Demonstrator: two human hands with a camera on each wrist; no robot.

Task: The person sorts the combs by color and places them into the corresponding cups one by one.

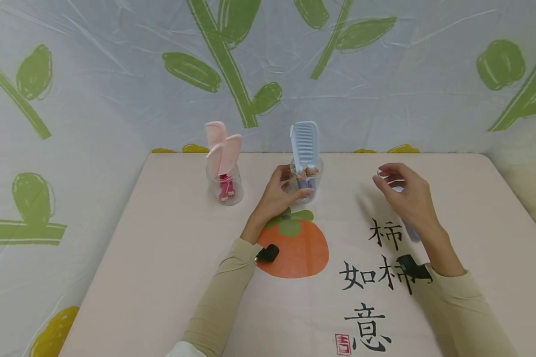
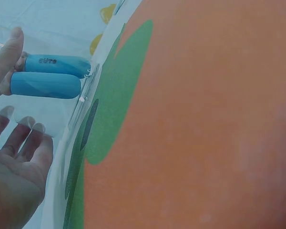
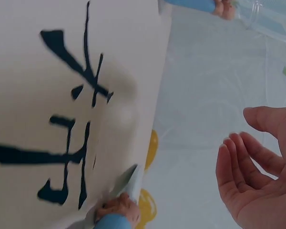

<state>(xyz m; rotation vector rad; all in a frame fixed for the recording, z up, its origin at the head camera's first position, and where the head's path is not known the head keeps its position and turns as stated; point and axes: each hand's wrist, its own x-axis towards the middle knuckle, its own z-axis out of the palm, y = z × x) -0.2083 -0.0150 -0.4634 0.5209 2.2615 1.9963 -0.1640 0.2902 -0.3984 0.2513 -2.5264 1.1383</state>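
Note:
A clear plastic cup [image 1: 319, 174] holds upright light-blue combs [image 1: 306, 141], whose blue handles with small figure heads [image 2: 57, 64] point down inside it. My left hand [image 1: 274, 198] holds this cup from the left, thumb across its near side and fingers around the far side. To the right, my right hand [image 1: 408, 198] hovers over the table with loosely bent fingers and nothing between them. Beneath it lies another blue comb [image 1: 413, 233], mostly hidden by the hand in the head view. In the right wrist view its handle [image 3: 115, 221] and figure head show at the bottom edge.
Left of my left hand, a second clear cup [image 1: 238, 192] contains several pink combs [image 1: 230, 153] with magenta handles. The pale tablecloth [image 1: 169, 258] carries a printed orange persimmon [image 1: 301, 253] and black characters [image 1: 368, 327]. A leaf-patterned sheet [image 1: 129, 89] hangs behind the table.

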